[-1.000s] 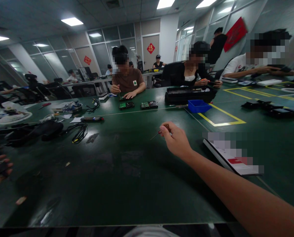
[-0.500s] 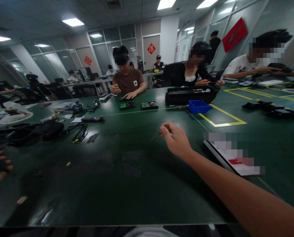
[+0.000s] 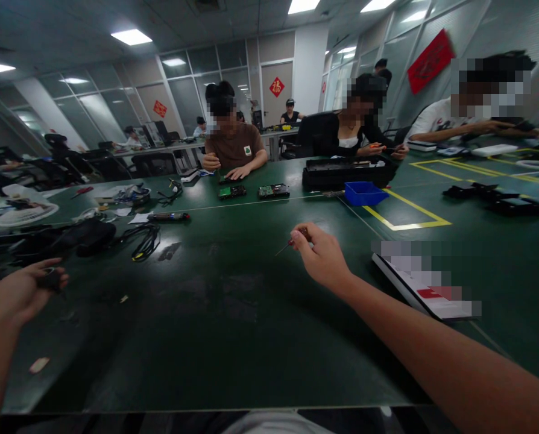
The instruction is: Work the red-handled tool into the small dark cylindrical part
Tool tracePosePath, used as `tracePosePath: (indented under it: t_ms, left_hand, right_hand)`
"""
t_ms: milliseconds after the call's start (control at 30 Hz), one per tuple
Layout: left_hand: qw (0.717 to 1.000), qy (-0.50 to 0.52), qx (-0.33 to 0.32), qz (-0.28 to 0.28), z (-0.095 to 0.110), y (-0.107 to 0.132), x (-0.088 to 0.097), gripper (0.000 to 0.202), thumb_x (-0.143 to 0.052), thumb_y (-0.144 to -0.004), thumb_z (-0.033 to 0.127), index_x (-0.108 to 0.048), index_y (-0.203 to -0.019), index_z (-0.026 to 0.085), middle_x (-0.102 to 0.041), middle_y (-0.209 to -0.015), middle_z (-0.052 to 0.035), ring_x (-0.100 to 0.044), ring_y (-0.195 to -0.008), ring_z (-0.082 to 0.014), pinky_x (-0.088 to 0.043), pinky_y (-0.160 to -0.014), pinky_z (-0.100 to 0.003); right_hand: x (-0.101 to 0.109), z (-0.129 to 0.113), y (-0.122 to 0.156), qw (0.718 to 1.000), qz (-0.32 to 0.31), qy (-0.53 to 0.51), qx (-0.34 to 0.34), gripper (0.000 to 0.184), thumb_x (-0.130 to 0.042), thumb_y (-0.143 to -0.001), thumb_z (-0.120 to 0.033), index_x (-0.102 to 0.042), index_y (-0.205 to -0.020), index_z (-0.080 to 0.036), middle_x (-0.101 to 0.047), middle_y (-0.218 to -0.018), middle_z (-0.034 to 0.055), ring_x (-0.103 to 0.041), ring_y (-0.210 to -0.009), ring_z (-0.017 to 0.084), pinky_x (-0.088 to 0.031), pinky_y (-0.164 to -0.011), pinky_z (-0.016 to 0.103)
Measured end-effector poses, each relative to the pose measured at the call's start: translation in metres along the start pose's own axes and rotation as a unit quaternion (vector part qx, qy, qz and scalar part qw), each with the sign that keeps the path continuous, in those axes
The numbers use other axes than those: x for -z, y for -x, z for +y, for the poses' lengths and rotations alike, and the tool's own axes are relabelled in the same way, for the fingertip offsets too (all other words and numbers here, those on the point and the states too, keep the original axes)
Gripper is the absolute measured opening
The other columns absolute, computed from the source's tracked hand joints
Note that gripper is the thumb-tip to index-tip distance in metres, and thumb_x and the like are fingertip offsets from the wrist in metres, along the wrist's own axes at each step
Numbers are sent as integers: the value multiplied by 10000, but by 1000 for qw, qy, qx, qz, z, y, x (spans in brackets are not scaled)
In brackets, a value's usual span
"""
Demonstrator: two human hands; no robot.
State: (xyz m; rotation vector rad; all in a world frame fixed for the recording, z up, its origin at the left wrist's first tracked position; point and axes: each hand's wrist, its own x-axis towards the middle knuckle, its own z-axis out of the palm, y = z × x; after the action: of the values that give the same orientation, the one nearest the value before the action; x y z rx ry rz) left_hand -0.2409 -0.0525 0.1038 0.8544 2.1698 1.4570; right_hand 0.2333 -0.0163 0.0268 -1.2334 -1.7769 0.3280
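Screwdriver (image 3: 304,231): one, pinched in the right hand (image 3: 321,256), on the near side of the blue bin (image 3: 365,196) and to its left. One small dark piece (image 3: 49,278) is held in the left hand (image 3: 23,292), well left of the bin. Two circuit-board units (image 3: 232,191) lie left of it. Compared with half a second ago, the left hand is closer to the bin; the right has barely shifted.

In swings your left hand (image 3: 20,292) from the view's left edge, your forearm now showing, carrying the small dark object (image 3: 49,279) rightward; behind, the standing person (image 3: 383,72) has moved farther off.
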Motion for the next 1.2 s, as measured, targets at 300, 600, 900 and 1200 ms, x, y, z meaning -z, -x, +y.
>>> tracePosePath:
  t_ms: [300,600,900,1200]
  left_hand:
    - [952,72,-63,-290,33,49,-94,537,-512,-730,7,-503,-1257,114,-568,-842,-1,-543,-785,-107,-449,-758,-232]
    - [847,90,-95,-516,48,145,-182,470,-489,-688,144,-562,-1153,136,-586,-795,-40,-569,-740,-186,-446,-744,-341]
    - [832,-59,-281,-475,9,179,-228,661,-536,-758,61,-359,-1386,168,-600,-1147,-119,-584,-1042,-244,-447,-957,-406]
    - [817,-26,-400,-414,-19,153,-242,316,-653,-812,91,-668,-1109,199,-631,-1201,-79,-572,-1167,-231,-400,-1083,-420]
  right_hand:
    - [0,-2,1,999,-33,6,-18,266,-520,-967,-427,-669,-1020,-213,-706,-765,23,-651,-642,178,-452,-611,310]
    - [-4,0,4,999,-39,12,7,235,-546,-944,-327,-642,-1129,-220,-746,-939,63,-693,-810,212,-507,-692,337]
    - [-3,-6,5,998,-23,59,8,277,-633,-892,-478,-657,-819,-212,-623,-621,-11,-554,-556,148,-396,-549,285]
    - [2,-9,11,998,39,-15,38,210,-542,-955,-359,-648,-1049,-203,-739,-876,51,-691,-785,195,-492,-668,307]
